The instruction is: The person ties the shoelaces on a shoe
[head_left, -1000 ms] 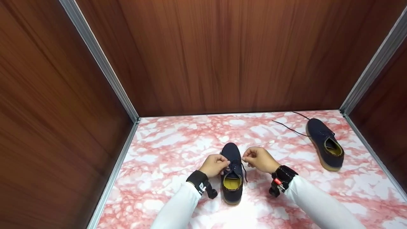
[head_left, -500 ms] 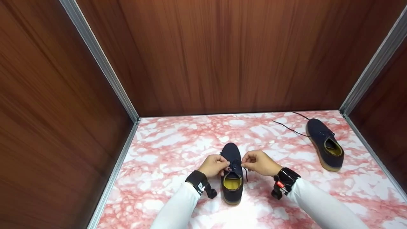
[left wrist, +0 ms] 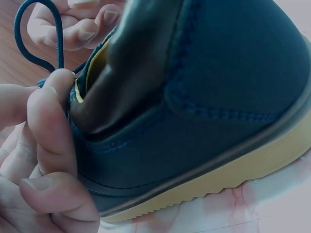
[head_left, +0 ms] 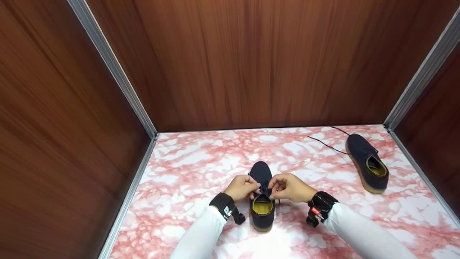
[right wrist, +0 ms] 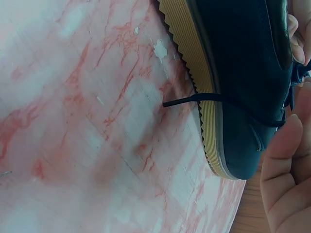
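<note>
A dark navy lace-up shoe (head_left: 261, 171) with yellow lining and a tan sole stands between the hands, toe pointing away. My left hand (head_left: 241, 187) pinches its shoelace (left wrist: 59, 36) at the left of the tongue; a loop rises above those fingertips in the left wrist view. At the other side, my right hand (head_left: 291, 187) has thumb and forefinger bent, apart from each other, close to the knot. Whether they grip the lace is hidden. One free lace end (right wrist: 194, 98) hangs over the sole on the right in the right wrist view.
A second navy shoe (head_left: 366, 162) lies at the far right, its loose laces (head_left: 329, 146) trailing leftward. The surface (head_left: 201, 158) is red-and-white marbled. Brown wood-look panels (head_left: 237, 64) with metal edges (head_left: 118, 72) enclose it at the back and both sides.
My right hand has come leftward and slightly down to the knot, and its thumb and forefinger have spread apart. The left hand stays at the lace; the shoe has not moved.
</note>
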`<state>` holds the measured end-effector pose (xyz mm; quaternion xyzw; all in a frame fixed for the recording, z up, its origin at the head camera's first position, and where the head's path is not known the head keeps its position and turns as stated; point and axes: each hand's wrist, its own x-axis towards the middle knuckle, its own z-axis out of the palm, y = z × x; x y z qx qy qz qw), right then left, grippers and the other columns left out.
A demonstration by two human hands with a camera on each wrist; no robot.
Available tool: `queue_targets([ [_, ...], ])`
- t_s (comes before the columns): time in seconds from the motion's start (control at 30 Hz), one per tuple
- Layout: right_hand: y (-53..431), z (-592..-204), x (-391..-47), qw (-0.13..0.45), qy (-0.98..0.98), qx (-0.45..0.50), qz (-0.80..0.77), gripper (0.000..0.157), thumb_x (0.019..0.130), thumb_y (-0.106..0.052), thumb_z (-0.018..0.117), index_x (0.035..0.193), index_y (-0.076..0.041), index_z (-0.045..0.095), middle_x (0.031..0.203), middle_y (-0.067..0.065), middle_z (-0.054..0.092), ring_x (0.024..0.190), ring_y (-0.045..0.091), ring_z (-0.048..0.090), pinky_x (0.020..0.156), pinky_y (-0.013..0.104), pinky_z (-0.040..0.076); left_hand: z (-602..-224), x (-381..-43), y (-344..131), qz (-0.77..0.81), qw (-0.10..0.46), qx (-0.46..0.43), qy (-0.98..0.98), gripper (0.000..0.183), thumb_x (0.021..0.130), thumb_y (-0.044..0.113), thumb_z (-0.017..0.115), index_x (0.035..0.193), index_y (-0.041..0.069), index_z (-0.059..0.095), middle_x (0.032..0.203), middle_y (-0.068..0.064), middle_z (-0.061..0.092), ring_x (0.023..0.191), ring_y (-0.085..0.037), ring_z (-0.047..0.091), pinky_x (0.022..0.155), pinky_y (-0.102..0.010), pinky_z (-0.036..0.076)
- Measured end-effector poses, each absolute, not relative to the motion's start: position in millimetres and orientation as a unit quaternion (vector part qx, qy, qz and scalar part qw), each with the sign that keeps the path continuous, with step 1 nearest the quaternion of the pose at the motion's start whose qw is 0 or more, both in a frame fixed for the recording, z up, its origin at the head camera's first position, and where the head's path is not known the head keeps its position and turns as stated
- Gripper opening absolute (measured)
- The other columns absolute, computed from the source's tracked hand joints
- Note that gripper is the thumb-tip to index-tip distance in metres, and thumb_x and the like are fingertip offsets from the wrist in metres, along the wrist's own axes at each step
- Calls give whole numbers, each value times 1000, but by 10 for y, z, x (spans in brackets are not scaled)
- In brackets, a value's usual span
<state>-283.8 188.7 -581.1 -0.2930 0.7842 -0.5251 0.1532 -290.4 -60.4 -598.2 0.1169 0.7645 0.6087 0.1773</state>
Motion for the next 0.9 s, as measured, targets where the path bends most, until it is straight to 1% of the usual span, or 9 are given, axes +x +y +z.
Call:
queue_targets([
  [0.13,1847,-5819,-2828,155,780,-307,-523,24,85,-12,87,105,-4,75,88,19,74,75,4,67,67,18,56,-5985,-2907,-604,606,178,117,767,11,97,13,70,92,4,71,83,-12,80,51,-4,60,54,-18,50],
  [0.23,1807,-5812,-2817,151,783,-311,-517,20,85,-14,86,102,-8,77,84,17,74,71,2,65,64,16,53,-5977,-2904,-605,604,177,114,769,11,98,14,70,91,5,70,80,-6,79,51,-4,60,54,-19,50],
  [0.3,1783,-5798,-2806,145,786,-314,-512,16,86,-14,86,99,-8,78,83,17,75,70,0,64,62,15,51,-5973,-2899,-606,608,178,113,765,10,97,13,70,91,5,70,80,-6,79,51,-4,60,54,-19,50],
  [0.43,1758,-5777,-2793,135,787,-316,-512,8,90,-8,80,95,-2,76,83,19,75,69,-2,61,61,14,48,-5979,-2897,-604,622,183,114,753,11,97,12,70,91,3,69,85,-17,80,51,-4,60,54,-18,51],
  [0.53,1767,-5757,-2797,135,793,-305,-511,6,93,-6,76,93,-1,74,81,18,74,68,-2,60,61,14,47,-5979,-2900,-603,631,188,115,744,11,98,11,69,92,2,67,93,-27,78,51,-4,60,54,-18,51],
  [0.6,1779,-5741,-2803,137,796,-295,-510,5,93,-7,75,93,-2,74,79,15,72,67,-1,59,61,14,47,-5974,-2905,-607,634,191,115,740,12,99,10,68,93,1,67,96,-32,76,51,-4,60,54,-17,51],
  [0.73,1815,-5717,-2829,135,802,-278,-511,7,94,-11,74,91,-5,73,76,1,68,68,0,59,62,16,49,-5953,-2913,-620,636,191,107,740,12,99,10,67,91,2,66,97,-35,74,52,-6,60,52,-19,50],
  [0.8,1834,-5712,-2842,131,806,-270,-510,9,95,-14,75,90,-6,73,76,-3,66,67,0,59,61,17,48,-5937,-2917,-632,629,188,105,747,12,99,11,67,90,4,66,96,-34,75,52,-7,59,51,-20,49],
  [0.9,1858,-5704,-2860,125,812,-256,-510,12,95,-16,76,90,-6,72,74,-5,64,66,0,58,58,17,46,-5912,-2922,-652,619,184,106,756,12,100,12,67,90,5,66,96,-35,74,52,-8,59,50,-20,47],
])
